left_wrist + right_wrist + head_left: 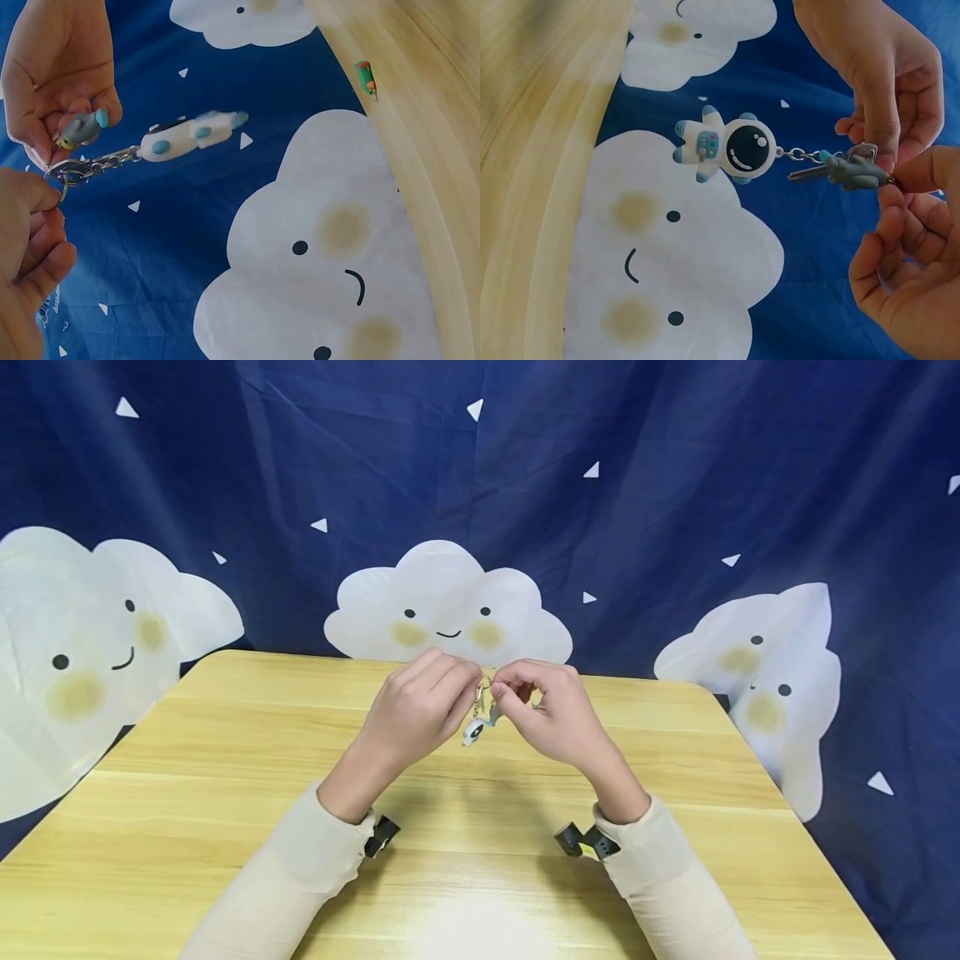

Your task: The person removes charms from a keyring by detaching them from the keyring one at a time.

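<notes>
A key ring (69, 178) is pinched between both hands above the table. My left hand (420, 706) holds one side with thumb and fingertips; my right hand (551, 710) pinches the other side, where a small grey figure (859, 172) with a teal tip is attached. From the ring's chain (799, 154) hangs a white astronaut figure (718, 148) with a black visor and blue patches, seen small in the head view. A metal key (808, 173) shows beside the grey figure in the right wrist view. Fingertips partly hide the ring.
The wooden table (225, 827) lies below the hands. A small green and red item (366, 77) is near the table's far edge in the left wrist view. Behind stands a dark blue curtain (420, 460) with smiling clouds and white triangles.
</notes>
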`<state>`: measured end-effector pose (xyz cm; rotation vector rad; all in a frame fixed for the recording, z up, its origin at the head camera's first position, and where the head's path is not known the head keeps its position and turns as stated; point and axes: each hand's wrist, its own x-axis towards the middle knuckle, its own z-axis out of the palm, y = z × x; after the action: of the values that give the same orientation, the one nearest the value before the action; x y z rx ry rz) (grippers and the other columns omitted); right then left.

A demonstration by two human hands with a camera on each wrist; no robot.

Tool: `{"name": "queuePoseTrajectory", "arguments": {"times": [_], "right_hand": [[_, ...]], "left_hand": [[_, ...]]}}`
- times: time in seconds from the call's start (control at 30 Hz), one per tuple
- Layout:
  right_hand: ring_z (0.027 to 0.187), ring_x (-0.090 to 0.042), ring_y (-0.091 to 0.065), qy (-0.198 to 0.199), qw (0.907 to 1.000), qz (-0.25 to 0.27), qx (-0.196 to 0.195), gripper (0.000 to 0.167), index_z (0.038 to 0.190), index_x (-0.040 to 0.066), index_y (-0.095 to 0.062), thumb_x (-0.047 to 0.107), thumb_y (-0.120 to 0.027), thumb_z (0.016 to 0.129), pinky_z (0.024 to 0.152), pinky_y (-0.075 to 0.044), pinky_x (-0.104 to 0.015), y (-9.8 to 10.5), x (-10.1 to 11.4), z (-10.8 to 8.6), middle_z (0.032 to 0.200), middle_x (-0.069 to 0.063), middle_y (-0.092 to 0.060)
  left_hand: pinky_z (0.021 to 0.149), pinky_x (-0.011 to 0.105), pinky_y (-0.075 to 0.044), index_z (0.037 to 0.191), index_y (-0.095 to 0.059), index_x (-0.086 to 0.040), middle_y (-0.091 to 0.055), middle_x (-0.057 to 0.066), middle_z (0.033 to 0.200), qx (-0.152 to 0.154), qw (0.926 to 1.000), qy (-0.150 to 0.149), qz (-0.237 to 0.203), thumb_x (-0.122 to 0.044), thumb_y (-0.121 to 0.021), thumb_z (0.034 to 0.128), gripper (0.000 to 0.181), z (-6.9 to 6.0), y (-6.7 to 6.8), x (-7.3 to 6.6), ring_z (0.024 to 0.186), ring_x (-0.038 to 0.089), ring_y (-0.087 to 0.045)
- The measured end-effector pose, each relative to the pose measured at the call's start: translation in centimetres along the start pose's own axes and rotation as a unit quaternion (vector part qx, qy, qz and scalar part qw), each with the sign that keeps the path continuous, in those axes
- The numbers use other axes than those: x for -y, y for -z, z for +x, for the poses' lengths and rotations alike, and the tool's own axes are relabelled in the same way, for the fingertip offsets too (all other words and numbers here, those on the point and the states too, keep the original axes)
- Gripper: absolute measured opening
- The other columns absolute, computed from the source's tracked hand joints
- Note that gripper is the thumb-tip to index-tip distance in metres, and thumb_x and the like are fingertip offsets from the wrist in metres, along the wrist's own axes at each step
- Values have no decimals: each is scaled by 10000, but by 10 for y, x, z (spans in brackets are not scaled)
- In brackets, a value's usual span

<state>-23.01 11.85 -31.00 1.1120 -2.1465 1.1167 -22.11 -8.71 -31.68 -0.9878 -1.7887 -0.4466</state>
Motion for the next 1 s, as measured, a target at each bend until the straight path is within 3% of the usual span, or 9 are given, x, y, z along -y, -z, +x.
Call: {"name": "queuePoseTrajectory", "arguments": {"times": [0.27, 0.43, 0.77, 1.0], "right_hand": [[627, -80, -551, 92, 10000, 18, 24, 123, 861, 101, -728, 58, -653, 949, 537, -432, -253, -3, 0, 3, 708, 91, -626], [619, -75, -544, 66, 10000, -62, -4, 128, 849, 117, -726, 69, -654, 943, 478, -364, -244, -3, 0, 3, 699, 100, -615], [614, -69, -553, 67, 10000, -38, 41, 132, 837, 100, -722, 55, -654, 941, 538, -456, -268, -2, -1, 2, 700, 104, -636], [612, -69, -552, 45, 9999, -85, 114, 137, 830, 86, -714, 60, -649, 948, 544, -452, -252, -1, -3, 1, 706, 100, -635]], "left_hand": [[573, 283, -503, 966, -708, -20, -695, 80, 879, 187, 9998, 94, 73, 4, -617, 949, 95, -4, 2, 2, 730, 222, -603], [575, 275, -496, 958, -712, -19, -702, 78, 878, 269, 9995, 119, 98, -19, -606, 970, 107, -4, 3, 1, 725, 211, -599], [581, 286, -511, 958, -699, -10, -702, 88, 873, 156, 9999, -13, 35, -15, -608, 971, 91, -3, 2, 2, 723, 225, -608], [559, 287, -498, 956, -707, -4, -700, 91, 871, 89, 10000, 40, 12, 10, -600, 959, 108, 0, 5, 4, 708, 224, -598]]}}
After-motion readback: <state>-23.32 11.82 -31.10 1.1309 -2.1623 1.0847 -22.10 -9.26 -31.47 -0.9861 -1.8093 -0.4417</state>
